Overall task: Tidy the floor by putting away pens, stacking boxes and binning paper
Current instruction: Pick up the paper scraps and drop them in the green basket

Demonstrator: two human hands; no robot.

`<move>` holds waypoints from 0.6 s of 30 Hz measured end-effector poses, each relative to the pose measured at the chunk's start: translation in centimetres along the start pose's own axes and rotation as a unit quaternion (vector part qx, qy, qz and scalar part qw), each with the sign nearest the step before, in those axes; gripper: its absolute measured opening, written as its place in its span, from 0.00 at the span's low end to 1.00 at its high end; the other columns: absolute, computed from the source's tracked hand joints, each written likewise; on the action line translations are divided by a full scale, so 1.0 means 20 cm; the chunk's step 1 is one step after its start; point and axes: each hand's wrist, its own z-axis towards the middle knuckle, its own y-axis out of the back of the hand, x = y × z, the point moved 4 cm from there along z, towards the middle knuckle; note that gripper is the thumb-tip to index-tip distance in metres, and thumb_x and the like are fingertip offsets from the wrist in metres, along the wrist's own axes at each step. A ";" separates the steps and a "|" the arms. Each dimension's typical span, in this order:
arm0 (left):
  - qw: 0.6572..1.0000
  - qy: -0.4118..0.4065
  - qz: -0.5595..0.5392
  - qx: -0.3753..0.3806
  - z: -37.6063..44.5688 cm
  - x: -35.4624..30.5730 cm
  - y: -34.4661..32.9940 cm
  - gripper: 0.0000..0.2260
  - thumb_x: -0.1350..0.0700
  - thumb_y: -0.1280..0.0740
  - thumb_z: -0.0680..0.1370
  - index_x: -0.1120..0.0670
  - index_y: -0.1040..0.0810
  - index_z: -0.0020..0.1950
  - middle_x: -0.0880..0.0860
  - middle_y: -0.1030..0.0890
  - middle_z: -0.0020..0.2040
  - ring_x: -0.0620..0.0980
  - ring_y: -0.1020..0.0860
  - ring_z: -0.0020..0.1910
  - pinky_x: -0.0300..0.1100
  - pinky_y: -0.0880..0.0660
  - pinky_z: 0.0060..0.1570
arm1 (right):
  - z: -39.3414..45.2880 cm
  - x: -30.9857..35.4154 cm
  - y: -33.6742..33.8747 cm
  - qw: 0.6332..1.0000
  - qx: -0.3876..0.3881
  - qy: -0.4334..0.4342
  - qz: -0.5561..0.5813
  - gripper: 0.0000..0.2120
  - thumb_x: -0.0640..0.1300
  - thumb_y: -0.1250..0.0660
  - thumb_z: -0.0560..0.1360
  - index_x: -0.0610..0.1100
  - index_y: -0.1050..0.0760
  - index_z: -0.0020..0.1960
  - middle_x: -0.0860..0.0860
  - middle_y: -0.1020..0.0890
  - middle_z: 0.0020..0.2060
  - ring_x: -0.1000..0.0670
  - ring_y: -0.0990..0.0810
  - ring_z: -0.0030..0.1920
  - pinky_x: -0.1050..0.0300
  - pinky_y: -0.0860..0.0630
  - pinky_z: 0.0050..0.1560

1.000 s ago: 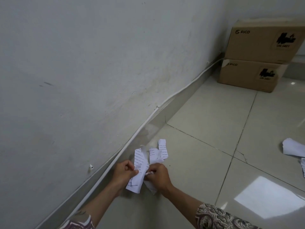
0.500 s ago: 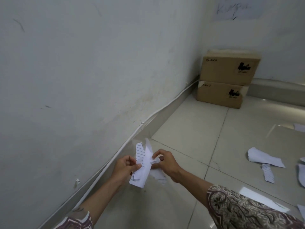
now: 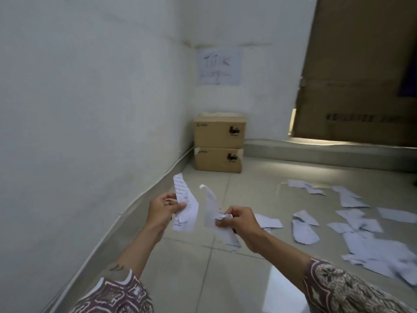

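Observation:
My left hand [image 3: 163, 210] pinches a few torn strips of printed white paper [image 3: 185, 204] that stand up from its fingers. My right hand [image 3: 240, 221] grips other torn paper pieces [image 3: 213, 211], partly crumpled at the fingers, one strip hanging below. Both hands are raised above the tiled floor, a short gap between the two bundles. Several more torn paper scraps [image 3: 358, 224] lie scattered on the floor to the right. Two brown cardboard boxes [image 3: 218, 146] stand stacked in the far corner.
A white wall [image 3: 90, 132] with a grey skirting and a cable runs along the left. A handwritten sheet [image 3: 218, 66] is taped above the boxes. A large cardboard panel [image 3: 361, 75] leans at the back right behind a low ledge [image 3: 327, 150].
I have lifted the paper from the floor and drawn my hands apart, splitting the bundle between them. My view has risen and swung right, showing the corner and more scraps.

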 end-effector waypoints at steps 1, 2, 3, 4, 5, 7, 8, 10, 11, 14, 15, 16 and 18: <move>1.000 -0.007 -0.001 0.013 0.00 -0.04 -0.08 0.08 0.69 0.29 0.70 0.57 0.22 0.40 0.46 0.20 0.25 0.36 0.24 0.21 0.27 0.33 0.20 | -0.04 0.00 0.09 1.000 -0.019 -0.006 0.014 0.13 0.28 0.29 0.67 0.39 0.30 0.31 0.43 0.24 0.33 0.46 0.26 0.37 0.57 0.31 0.38; 0.999 -0.011 -0.002 0.030 -0.01 -0.09 -0.16 0.07 0.68 0.29 0.70 0.57 0.22 0.39 0.47 0.20 0.28 0.37 0.24 0.22 0.27 0.32 0.21 | -0.09 0.00 0.18 0.999 -0.045 -0.010 0.029 0.13 0.28 0.29 0.67 0.39 0.30 0.32 0.42 0.24 0.34 0.46 0.27 0.37 0.56 0.31 0.38; 0.999 -0.013 -0.002 0.045 -0.03 -0.12 -0.24 0.07 0.68 0.29 0.71 0.57 0.21 0.38 0.49 0.20 0.30 0.39 0.23 0.24 0.28 0.31 0.22 | -0.14 -0.01 0.27 0.996 -0.072 -0.015 0.044 0.13 0.28 0.29 0.67 0.39 0.30 0.32 0.42 0.25 0.34 0.46 0.27 0.37 0.56 0.32 0.38; 0.998 -0.012 0.001 0.059 -0.05 -0.15 -0.34 0.06 0.67 0.29 0.71 0.57 0.21 0.37 0.51 0.20 0.32 0.41 0.22 0.26 0.30 0.29 0.24 | -0.19 0.00 0.37 0.993 -0.103 -0.019 0.057 0.13 0.28 0.29 0.67 0.39 0.30 0.32 0.42 0.25 0.33 0.46 0.27 0.36 0.57 0.32 0.37; 0.997 -0.011 0.008 0.071 -0.07 -0.18 -0.43 0.06 0.66 0.29 0.71 0.58 0.21 0.37 0.51 0.20 0.33 0.44 0.22 0.28 0.32 0.28 0.26 | -0.24 0.00 0.46 0.989 -0.130 -0.020 0.069 0.13 0.28 0.29 0.68 0.39 0.31 0.31 0.43 0.25 0.32 0.46 0.27 0.34 0.58 0.32 0.35; 0.995 -0.018 0.021 0.095 -0.11 -0.23 -0.59 0.07 0.64 0.29 0.72 0.58 0.23 0.35 0.53 0.21 0.33 0.47 0.24 0.31 0.37 0.29 0.30 | -0.33 0.02 0.61 0.982 -0.164 -0.021 0.087 0.14 0.29 0.29 0.68 0.40 0.31 0.31 0.44 0.24 0.30 0.47 0.26 0.31 0.60 0.30 0.32; 0.993 -0.023 0.030 0.113 -0.14 -0.25 -0.67 0.07 0.63 0.29 0.72 0.59 0.23 0.34 0.53 0.21 0.33 0.48 0.25 0.31 0.38 0.31 0.32 | -0.37 0.04 0.69 0.979 -0.182 -0.017 0.092 0.13 0.29 0.29 0.68 0.40 0.31 0.31 0.44 0.24 0.30 0.48 0.25 0.30 0.61 0.29 0.32; 0.986 -0.038 0.050 0.153 -0.19 -0.31 -0.83 0.08 0.61 0.28 0.72 0.60 0.24 0.35 0.56 0.22 0.33 0.50 0.27 0.33 0.39 0.33 0.33 | -0.48 0.06 0.85 0.971 -0.215 -0.009 0.102 0.13 0.30 0.29 0.68 0.40 0.30 0.31 0.45 0.23 0.29 0.50 0.25 0.28 0.61 0.28 0.30; 0.983 -0.048 0.055 0.170 -0.22 -0.33 -0.90 0.08 0.61 0.28 0.72 0.61 0.25 0.35 0.57 0.23 0.33 0.51 0.28 0.33 0.40 0.35 0.34 | -0.53 0.07 0.90 0.968 -0.225 -0.008 0.106 0.13 0.30 0.30 0.69 0.40 0.30 0.31 0.47 0.23 0.27 0.51 0.25 0.26 0.62 0.29 0.28; 0.972 -0.080 0.068 0.213 -0.33 -0.41 -1.13 0.12 0.59 0.29 0.73 0.60 0.28 0.33 0.57 0.27 0.31 0.51 0.32 0.32 0.41 0.38 0.34 | -0.70 0.07 1.12 0.963 -0.251 -0.007 0.097 0.08 0.31 0.30 0.70 0.37 0.28 0.36 0.48 0.21 0.27 0.54 0.24 0.24 0.63 0.30 0.27; 0.968 -0.089 0.074 0.221 -0.37 -0.42 -1.19 0.13 0.58 0.29 0.74 0.59 0.29 0.32 0.56 0.29 0.30 0.50 0.33 0.32 0.41 0.39 0.34 | -0.76 0.08 1.18 0.962 -0.257 -0.006 0.092 0.07 0.32 0.30 0.70 0.36 0.27 0.37 0.47 0.21 0.29 0.53 0.23 0.25 0.63 0.30 0.27; 0.965 -0.098 0.078 0.230 -0.41 -0.45 -1.27 0.14 0.58 0.30 0.74 0.59 0.30 0.31 0.56 0.30 0.30 0.50 0.35 0.31 0.40 0.40 0.33 | -0.82 0.08 1.25 0.960 -0.267 -0.002 0.090 0.06 0.32 0.30 0.70 0.36 0.26 0.38 0.46 0.20 0.30 0.52 0.23 0.26 0.62 0.29 0.28; 0.957 -0.108 0.079 0.256 -0.49 -0.50 -1.44 0.15 0.57 0.30 0.74 0.59 0.31 0.31 0.54 0.32 0.29 0.50 0.36 0.29 0.40 0.41 0.31 | -0.95 0.11 1.40 0.952 -0.295 0.010 0.082 0.04 0.32 0.30 0.70 0.37 0.24 0.38 0.45 0.19 0.31 0.52 0.22 0.26 0.62 0.29 0.28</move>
